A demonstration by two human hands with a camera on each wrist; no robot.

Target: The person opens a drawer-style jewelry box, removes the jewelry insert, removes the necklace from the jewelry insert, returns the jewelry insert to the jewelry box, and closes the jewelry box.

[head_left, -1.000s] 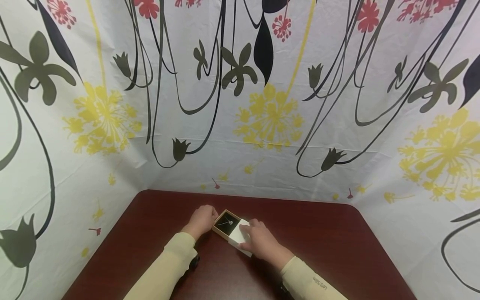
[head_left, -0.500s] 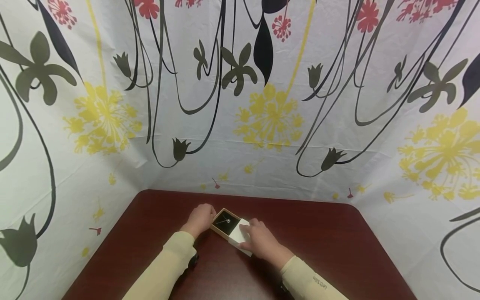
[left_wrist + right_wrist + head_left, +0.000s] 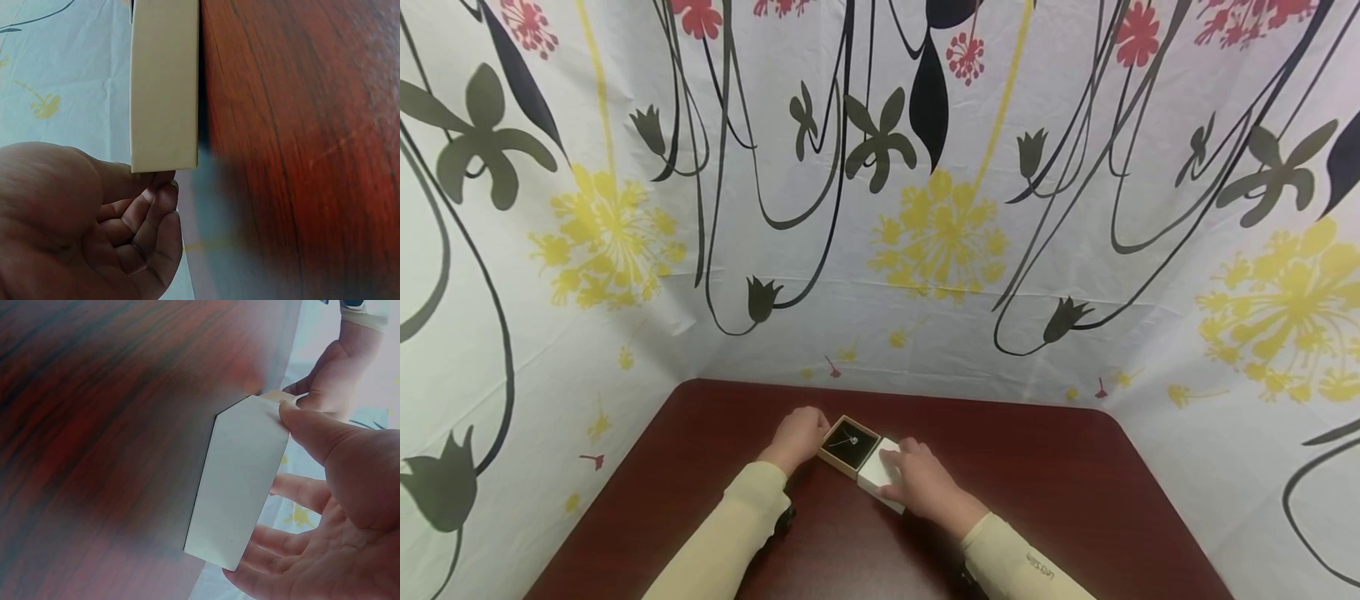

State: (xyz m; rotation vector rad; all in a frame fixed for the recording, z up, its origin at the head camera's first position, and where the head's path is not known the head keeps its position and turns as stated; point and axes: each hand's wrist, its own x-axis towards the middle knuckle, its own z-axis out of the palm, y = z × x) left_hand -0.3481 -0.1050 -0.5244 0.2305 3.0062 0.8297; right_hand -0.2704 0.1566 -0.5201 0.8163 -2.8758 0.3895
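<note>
A small cardboard jewelry box lies on the table, its tan inner tray [image 3: 838,467] pulled out of its white sleeve [image 3: 877,477]. On the tray's black insert rests a fine silver necklace [image 3: 853,440] with a small pendant. My left hand [image 3: 799,435] pinches the tray's far left end, with the other fingers curled in the left wrist view. The tray's plain tan side [image 3: 164,94] faces that camera. My right hand [image 3: 927,483] grips the sleeve, thumb [image 3: 319,434] on the near edge and fingers along the opposite side. The tray's inner end is hidden or just at the sleeve's mouth.
The dark red wooden table [image 3: 1030,492] has rounded back corners. A white cloth with printed flowers [image 3: 940,242] hangs behind it and on both sides. Both forearms wear light yellow sleeves, with dark wrist devices underneath.
My left hand has moved slightly left and away, drawing the tray further out, so more of the black insert shows. My right hand and the white sleeve have stayed in place.
</note>
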